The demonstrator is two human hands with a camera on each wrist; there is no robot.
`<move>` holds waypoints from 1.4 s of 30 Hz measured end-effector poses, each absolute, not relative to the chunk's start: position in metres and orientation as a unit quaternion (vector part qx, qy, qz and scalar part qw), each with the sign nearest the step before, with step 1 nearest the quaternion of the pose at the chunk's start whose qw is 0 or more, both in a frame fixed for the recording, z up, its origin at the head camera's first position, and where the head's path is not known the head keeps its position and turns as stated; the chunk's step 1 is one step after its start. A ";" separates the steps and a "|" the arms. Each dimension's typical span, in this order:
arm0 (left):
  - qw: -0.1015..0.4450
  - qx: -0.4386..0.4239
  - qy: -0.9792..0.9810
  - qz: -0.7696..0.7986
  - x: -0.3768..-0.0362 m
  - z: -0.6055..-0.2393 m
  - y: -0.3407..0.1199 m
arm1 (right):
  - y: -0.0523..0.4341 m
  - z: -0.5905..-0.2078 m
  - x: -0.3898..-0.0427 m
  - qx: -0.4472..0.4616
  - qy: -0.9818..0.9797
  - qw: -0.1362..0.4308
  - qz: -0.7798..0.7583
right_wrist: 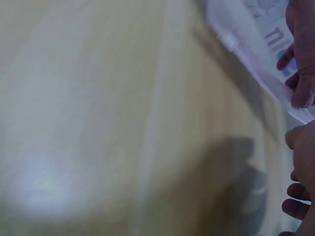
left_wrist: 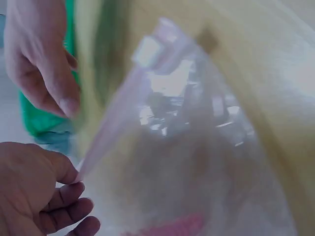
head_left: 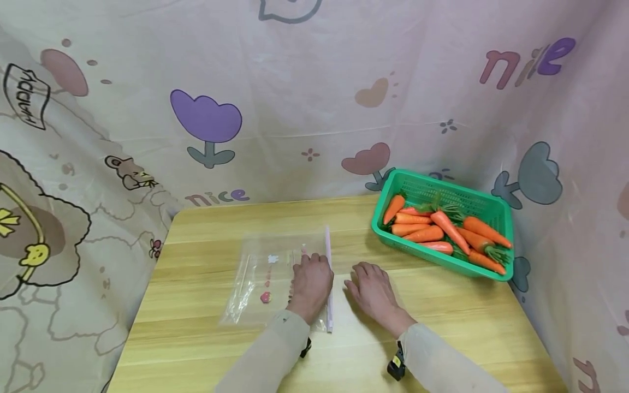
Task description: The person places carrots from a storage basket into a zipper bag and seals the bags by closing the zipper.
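A clear zip bag [head_left: 265, 273] with small pink prints lies flat on the wooden table [head_left: 206, 349]. Its pale pink zip strip [head_left: 328, 245] runs along the right edge. My left hand [head_left: 310, 281] sits on the bag at that strip, fingers curled over the edge. In the blurred left wrist view the strip [left_wrist: 123, 103] runs down to my left hand [left_wrist: 39, 196]. My right hand [head_left: 373, 289] rests on the table just right of the strip with relaxed fingers and holds nothing; it also shows in the left wrist view [left_wrist: 39, 59].
A green plastic basket [head_left: 457, 194] with several orange carrots [head_left: 442, 229] stands at the table's back right. A printed cloth [head_left: 206, 120] walls in the table at the back and both sides. Bare wood lies in front of the hands.
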State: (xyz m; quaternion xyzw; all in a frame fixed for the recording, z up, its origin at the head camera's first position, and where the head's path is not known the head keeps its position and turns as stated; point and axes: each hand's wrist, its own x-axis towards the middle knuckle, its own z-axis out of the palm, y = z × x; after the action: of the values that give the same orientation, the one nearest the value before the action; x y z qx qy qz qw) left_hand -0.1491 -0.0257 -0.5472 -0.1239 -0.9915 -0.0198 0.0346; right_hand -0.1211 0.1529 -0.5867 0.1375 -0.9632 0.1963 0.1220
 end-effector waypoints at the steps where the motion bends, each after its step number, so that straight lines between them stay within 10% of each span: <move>1: 0.045 -0.127 -0.991 -0.016 -0.148 -0.540 -0.027 | 0.149 -0.581 -0.123 0.138 -0.959 0.127 0.211; 18: 0.149 -0.130 -0.978 -0.064 -0.132 -0.489 -0.038 | 0.108 -0.517 -0.162 0.142 -0.921 0.201 0.303; 42: 0.125 -0.107 -0.986 0.035 -0.132 -0.449 -0.068 | 0.108 -0.530 -0.176 0.149 -0.968 0.055 0.195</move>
State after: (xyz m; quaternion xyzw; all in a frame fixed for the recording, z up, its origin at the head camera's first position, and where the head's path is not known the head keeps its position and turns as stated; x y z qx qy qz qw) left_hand -0.1315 -0.0679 -0.4489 -0.1070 -0.9858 0.0349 0.1250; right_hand -0.1756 0.1076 -0.5300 0.1490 -0.9679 0.1952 0.0545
